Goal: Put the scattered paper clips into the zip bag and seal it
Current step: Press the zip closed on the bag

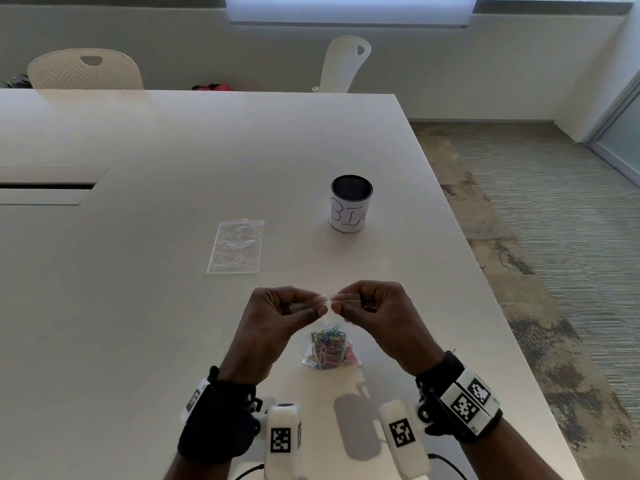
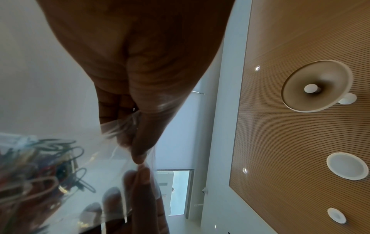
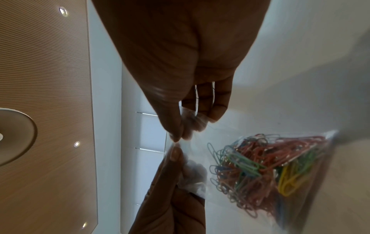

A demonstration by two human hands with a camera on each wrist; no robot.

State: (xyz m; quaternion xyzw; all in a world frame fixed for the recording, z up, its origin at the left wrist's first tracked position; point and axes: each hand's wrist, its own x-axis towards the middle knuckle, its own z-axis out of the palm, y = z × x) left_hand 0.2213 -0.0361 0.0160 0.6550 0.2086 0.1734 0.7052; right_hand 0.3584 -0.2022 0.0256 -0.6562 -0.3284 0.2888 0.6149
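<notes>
1. You've got the bag [image 1: 329,344] up over the table [image 1: 173,150] near its front edge, mouth on top, long axis vertical, clips [image 1: 330,346] bunched at the bottom.
2. Left hand [image 1: 277,317] and right hand [image 1: 377,313]: fingers clamped on the top strip, thumb tips almost touching mid-strip.
3. Strip runs left-right.
4. Can't tell if the zip is closed; your fingers cover the strip ends.
5. Second bag [image 1: 237,245] lies flat further back; contents unclear.
6. Cup [image 1: 350,203] stands to its right.
</notes>
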